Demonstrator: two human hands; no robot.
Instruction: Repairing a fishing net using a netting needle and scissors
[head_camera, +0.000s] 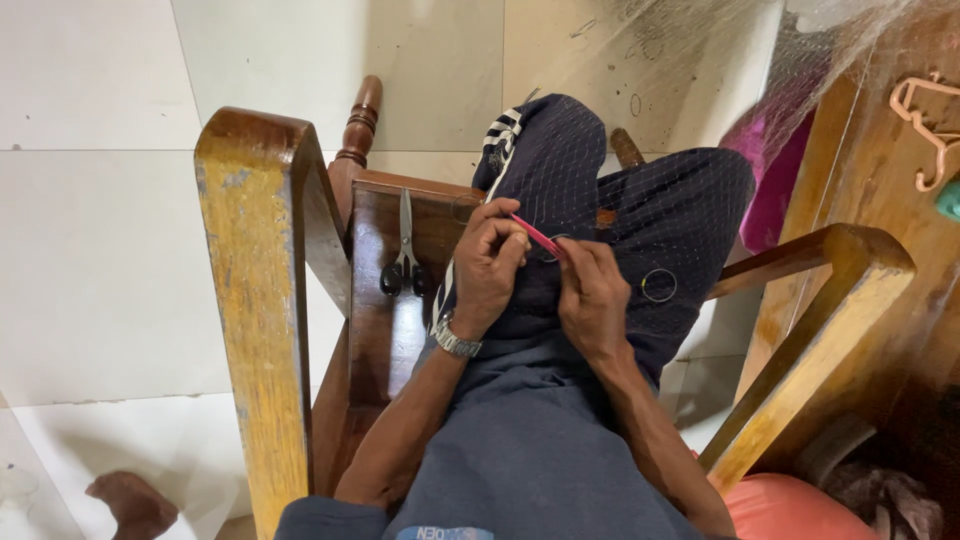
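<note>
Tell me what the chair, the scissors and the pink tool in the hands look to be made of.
Chair: wood, dark glossy varnish on the seat, worn yellowish on the arms.
Scissors: shiny metal blades, black handles, probably plastic.
Pink tool, pinched in the left hand beside the right hand: smooth and thin, likely plastic; too small to be sure.

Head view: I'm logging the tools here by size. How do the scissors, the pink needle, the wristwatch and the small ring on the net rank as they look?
1. Scissors, clearly longest.
2. Pink needle and wristwatch: alike; the needle is partly hidden by the left hand and right hand, so unranked.
3. Ring, smallest.
</note>
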